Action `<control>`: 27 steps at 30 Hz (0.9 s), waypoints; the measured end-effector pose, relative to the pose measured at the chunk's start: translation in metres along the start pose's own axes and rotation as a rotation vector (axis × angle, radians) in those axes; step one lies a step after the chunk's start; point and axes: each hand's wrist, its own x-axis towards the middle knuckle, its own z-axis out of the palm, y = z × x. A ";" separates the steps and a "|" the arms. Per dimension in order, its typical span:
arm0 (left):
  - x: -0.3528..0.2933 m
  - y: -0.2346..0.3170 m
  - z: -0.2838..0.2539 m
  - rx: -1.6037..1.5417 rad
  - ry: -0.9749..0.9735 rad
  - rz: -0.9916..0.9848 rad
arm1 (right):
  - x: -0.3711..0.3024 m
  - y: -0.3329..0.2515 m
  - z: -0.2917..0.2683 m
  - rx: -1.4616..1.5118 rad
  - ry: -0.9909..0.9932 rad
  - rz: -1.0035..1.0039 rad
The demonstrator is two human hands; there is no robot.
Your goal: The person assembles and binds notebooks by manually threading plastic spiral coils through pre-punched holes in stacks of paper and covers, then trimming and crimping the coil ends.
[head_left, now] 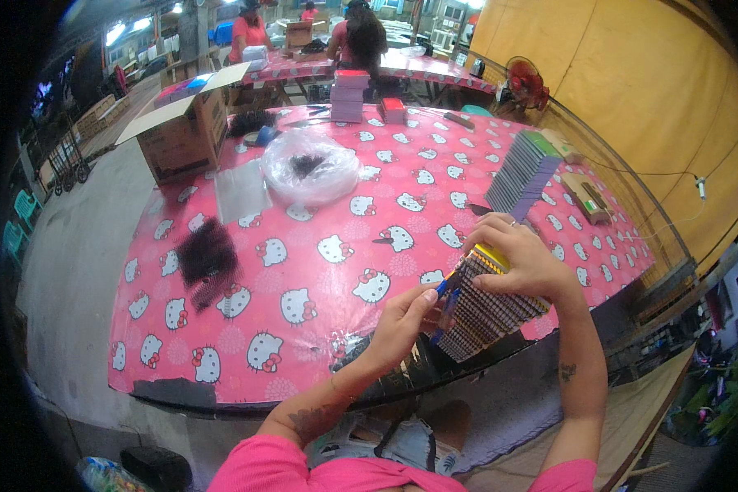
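Observation:
Near the table's front edge leans a tilted stack of thin flat boxes [492,316], with rows of dark, white and yellow edges and a yellow top [492,256]. My right hand [521,258] is curved over the top of this stack, gripping it with fingers and thumb. At its left side my left hand [406,324] is closed, thumb against fingers, on a slim blue piece [442,289] whose kind I cannot make out. More blue shows beside the stack, below those fingers. Behind my right hand stands a taller stack of grey-sided boxes with green tops [523,172].
Black bristly bundles [207,258] lie on the pink patterned tablecloth [336,287] at left. Farther back are a clear plastic bag [310,168], an open cardboard box [184,135] and purple-sided stacks [349,97]. A red fan [526,82] stands back right; people work at a far table.

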 end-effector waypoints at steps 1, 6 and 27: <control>-0.002 0.003 0.003 0.295 0.054 0.171 | 0.000 0.000 0.000 -0.008 0.003 -0.001; -0.006 0.007 0.012 1.106 0.225 0.646 | 0.001 0.005 0.002 -0.019 0.005 -0.010; 0.001 -0.004 -0.010 -0.040 0.026 -0.047 | 0.000 0.000 0.002 -0.037 0.019 -0.007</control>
